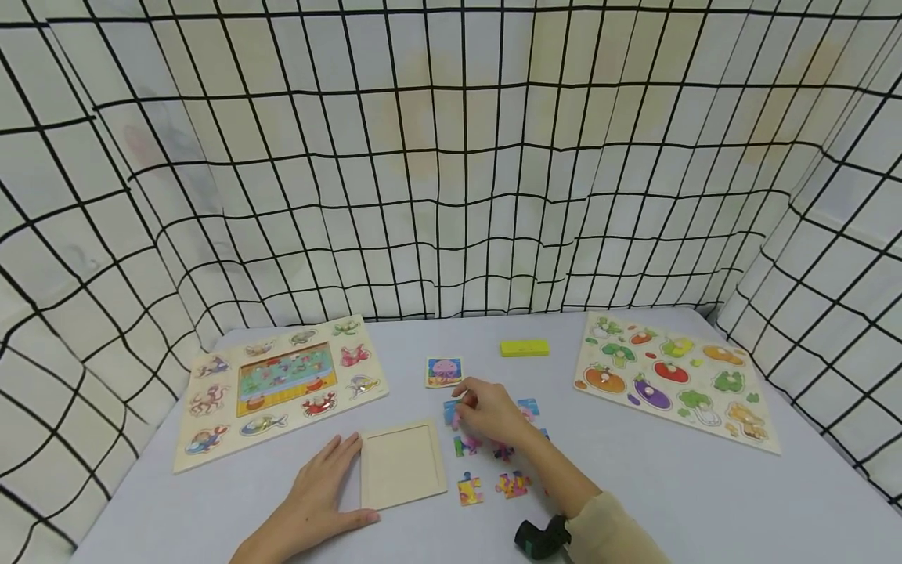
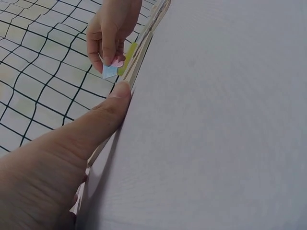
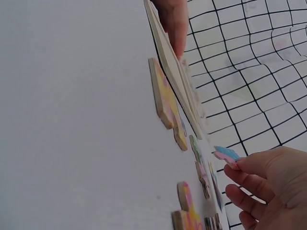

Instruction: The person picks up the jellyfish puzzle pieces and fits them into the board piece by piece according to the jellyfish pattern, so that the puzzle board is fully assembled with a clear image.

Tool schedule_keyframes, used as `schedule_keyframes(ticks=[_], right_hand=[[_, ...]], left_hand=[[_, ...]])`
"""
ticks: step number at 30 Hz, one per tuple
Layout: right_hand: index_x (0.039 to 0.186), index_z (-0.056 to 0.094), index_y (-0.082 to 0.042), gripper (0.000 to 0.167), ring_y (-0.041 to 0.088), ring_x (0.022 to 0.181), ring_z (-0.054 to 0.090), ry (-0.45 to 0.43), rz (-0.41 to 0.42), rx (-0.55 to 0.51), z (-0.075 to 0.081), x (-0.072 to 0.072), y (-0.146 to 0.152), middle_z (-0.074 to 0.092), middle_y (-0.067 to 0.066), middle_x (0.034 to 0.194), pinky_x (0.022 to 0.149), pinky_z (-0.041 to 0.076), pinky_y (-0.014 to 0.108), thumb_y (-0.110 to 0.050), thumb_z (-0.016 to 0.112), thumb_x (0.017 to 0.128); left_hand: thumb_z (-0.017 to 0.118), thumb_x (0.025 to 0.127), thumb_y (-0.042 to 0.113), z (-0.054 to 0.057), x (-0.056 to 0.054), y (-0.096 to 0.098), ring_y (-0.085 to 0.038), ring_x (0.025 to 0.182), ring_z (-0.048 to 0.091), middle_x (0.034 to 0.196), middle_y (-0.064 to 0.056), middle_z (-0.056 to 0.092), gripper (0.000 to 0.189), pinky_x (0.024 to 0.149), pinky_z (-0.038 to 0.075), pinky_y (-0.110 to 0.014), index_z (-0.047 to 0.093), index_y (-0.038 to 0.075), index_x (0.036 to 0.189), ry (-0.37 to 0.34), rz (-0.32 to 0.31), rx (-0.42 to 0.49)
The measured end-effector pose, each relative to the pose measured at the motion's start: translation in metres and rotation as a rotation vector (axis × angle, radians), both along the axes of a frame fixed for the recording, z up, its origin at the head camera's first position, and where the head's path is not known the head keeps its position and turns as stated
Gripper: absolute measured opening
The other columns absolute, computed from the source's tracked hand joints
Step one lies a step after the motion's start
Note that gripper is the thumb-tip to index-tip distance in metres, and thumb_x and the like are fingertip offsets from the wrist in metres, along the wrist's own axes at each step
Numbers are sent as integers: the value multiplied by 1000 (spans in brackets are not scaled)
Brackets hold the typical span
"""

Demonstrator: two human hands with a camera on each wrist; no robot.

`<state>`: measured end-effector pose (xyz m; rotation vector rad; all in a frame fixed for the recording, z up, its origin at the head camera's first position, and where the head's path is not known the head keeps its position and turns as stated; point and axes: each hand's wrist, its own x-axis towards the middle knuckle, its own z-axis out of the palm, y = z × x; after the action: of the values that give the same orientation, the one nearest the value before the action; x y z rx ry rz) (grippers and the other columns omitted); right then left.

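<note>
A square wooden puzzle tray [image 1: 403,465] with a bare recess lies in front of me. My left hand [image 1: 317,487] rests at its left side, fingers straight, the thumb touching its near edge. To the right, my right hand [image 1: 495,413] is over a group of jigsaw pieces. Between its thumb and fingertips it pinches a blue and pink jigsaw piece [image 3: 227,155], raised off the table in both wrist views. Loose on the table lie a yellow piece [image 1: 469,491], a yellow and pink piece [image 1: 514,485] and several others, some partly hidden by the right hand and forearm.
Behind the pieces lie a small picture card [image 1: 444,370] and a yellow block [image 1: 524,348]. A sea-animal puzzle board [image 1: 278,427] is at the left, a vegetable board [image 1: 672,407] at the right. A black object [image 1: 539,539] sits by the right sleeve. Black-gridded white cloth surrounds the table.
</note>
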<state>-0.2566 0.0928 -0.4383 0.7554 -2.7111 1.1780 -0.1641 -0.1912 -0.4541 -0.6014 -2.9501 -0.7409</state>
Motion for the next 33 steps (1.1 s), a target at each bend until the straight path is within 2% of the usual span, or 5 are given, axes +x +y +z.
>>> schedule_keyframes(ticks=[5,12,20,26,33], right_hand=[[93,60,-10,9,7,65,52,-37,-14,-23,4,2,-6,59,-7,75,56,46,20,-7,62,85],[91,59,-13,8,8,68,53,-105,8,-56,11,6,-15,57,-9,75,57,46,20,-10,63,85],[88,58,-11,8,6,64,51,-67,96,-50,14,11,-29,56,-8,72,55,44,19,-7,65,84],[89,58,-10,9,4,61,51,-85,118,-60,13,11,-41,57,-8,71,53,43,18,-6,65,84],[90,59,-9,11,4,60,50,-124,134,-67,13,13,-54,59,-7,70,52,43,17,-4,65,83]], left_hand=[[64,58,74,-1,0,0,-40,131,22,142,-18,35,112,97,22,-63,37,-1,138,20,39,7],[62,61,74,-5,0,-2,-35,131,27,140,-15,39,107,100,20,-58,41,1,135,71,22,-4],[62,67,70,-7,0,-3,-30,132,28,140,-12,40,97,103,14,-54,43,3,134,67,19,23],[61,79,55,-7,2,-3,-29,132,30,140,-11,41,77,103,14,-53,44,4,135,72,25,37],[63,85,36,-6,3,-5,-31,131,31,140,-14,40,63,104,15,-52,43,2,135,68,11,70]])
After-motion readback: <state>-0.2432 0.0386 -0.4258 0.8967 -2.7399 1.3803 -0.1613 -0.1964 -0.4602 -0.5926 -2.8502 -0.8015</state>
